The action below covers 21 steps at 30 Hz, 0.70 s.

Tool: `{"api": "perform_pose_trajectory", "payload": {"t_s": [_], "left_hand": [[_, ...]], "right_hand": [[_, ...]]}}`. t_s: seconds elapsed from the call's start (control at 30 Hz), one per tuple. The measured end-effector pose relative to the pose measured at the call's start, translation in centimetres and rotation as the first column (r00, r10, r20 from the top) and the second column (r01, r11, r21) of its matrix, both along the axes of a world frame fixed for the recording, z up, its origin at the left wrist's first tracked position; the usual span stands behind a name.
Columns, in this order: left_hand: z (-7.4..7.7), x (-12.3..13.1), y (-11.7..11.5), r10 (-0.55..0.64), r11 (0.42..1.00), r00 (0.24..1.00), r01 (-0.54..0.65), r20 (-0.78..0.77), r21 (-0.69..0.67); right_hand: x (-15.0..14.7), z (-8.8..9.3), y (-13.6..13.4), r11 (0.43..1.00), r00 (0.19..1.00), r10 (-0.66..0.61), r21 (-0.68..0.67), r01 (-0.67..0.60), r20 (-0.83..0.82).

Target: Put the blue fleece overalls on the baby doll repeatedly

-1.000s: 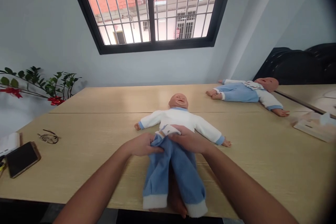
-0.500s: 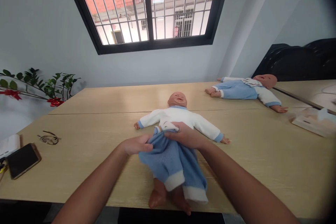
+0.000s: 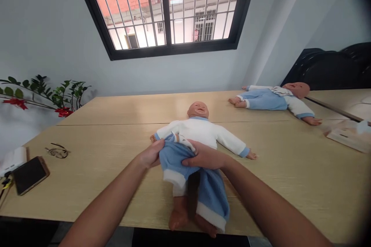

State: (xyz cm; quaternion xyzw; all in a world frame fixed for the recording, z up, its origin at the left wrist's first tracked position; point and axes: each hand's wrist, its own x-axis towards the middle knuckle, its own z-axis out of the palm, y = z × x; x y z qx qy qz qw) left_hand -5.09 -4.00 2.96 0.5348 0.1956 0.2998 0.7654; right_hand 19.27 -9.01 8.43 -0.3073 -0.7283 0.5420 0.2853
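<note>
While the doll [image 3: 199, 131] lies on its back in the middle of the table [image 3: 87, 154], head toward the window [image 3: 168, 7], I see both hands on its blue trousers [image 3: 213, 197]. The left hand [image 3: 150, 155] is closed on the bunched cloth by the doll's hip. The right hand [image 3: 203, 157] grips the top of the trousers over the tummy, fingers curled in. One trouser leg is pushed up high, so a bare leg shows under its white cuff. The other trouser leg hangs long, down near the foot at the near edge of the table. Around them, a phone [image 3: 30, 173] and a pair of glasses [image 3: 57, 151] lie well apart to the left. A plant [image 3: 43, 94] with red bows leans in from the wall. A second doll [image 3: 275, 98] lies far off on the right, near some black chairs [image 3: 327, 69]. Nothing stands between the hands and the doll. The doll's middle is hidden under the hands, and one of its small hands peeks out behind the left hand. A white thing [image 3: 13, 158] at the left edge is cut off, and I cannot tell what it is. A pale box [image 3: 348, 139] on the right is blurry. I count two dolls, two hands, one phone, one pair of glasses, one plant and one window
</note>
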Motion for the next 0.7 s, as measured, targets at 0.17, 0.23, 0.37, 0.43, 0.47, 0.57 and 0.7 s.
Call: {"api": "perform_pose_trajectory", "payload": {"t_s": [0.17,0.23,0.37,0.43,0.47,0.57,0.7], "left_hand": [[1.2,-0.1,-0.6,-0.286,0.938,0.939,0.315,-0.189,0.143],[1.3,-0.2,-0.3,-0.336,0.891,0.877,0.414,-0.344,0.187],[0.8,-0.6,0.5,-0.212,0.909,0.884,0.336,-0.417,0.249],[0.5,-0.7,0.5,-0.109,0.966,0.957,0.167,-0.270,0.200],[0.4,-0.7,0.4,-0.060,0.983,0.979,0.092,-0.196,0.158],[0.4,-0.5,-0.3,-0.017,0.996,0.996,0.025,-0.093,0.083],[1.5,0.2,-1.6,-0.161,0.974,0.981,0.176,-0.110,0.143]], "right_hand": [[0.3,0.0,0.3,0.995,0.984,-0.102,-0.013,0.101,-0.147],[0.2,-0.3,0.4,0.993,0.973,-0.107,-0.065,0.096,-0.206],[-0.3,-0.7,0.1,0.991,0.965,-0.036,-0.136,0.001,-0.258],[-0.3,-0.7,-0.1,0.978,0.965,-0.012,-0.203,-0.042,-0.261],[-0.2,-0.7,-0.2,0.967,0.967,0.000,-0.246,-0.064,-0.254],[0.2,-0.9,-0.5,0.911,0.974,0.010,-0.399,-0.101,-0.225],[0.9,-1.1,-0.4,0.822,0.976,-0.095,-0.568,-0.034,-0.195]]}}
